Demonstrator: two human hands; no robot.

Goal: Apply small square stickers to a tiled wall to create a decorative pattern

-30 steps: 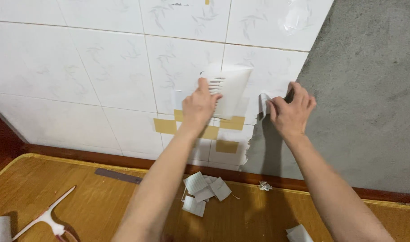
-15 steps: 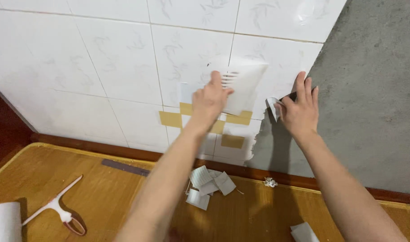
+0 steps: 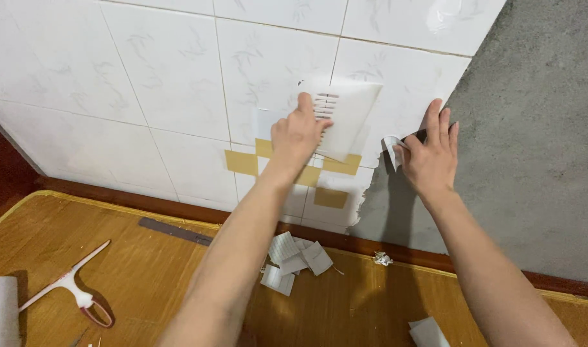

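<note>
The person's left hand (image 3: pixel 298 132) is closing around a white plastic smoothing scraper with a slotted grip (image 3: pixel 342 122), pressing its flat blade against the white marble-patterned wall covering (image 3: pixel 178 71), just above a patch of tan squares (image 3: pixel 271 159). The right hand (image 3: pixel 429 157) is pinching the curled white edge of the covering (image 3: pixel 391 145) between thumb and fingers, where it meets the bare grey cement wall (image 3: pixel 538 128). A risk, as a judgement: pulling that edge too sharply could be tearing the sheet further (its lower border already looks ragged), and uneven scraper pressure could be trapping bubbles. Torn white scraps (image 3: pixel 294 257) are lying on the yellow wooden floor (image 3: pixel 146 276) below.
</note>
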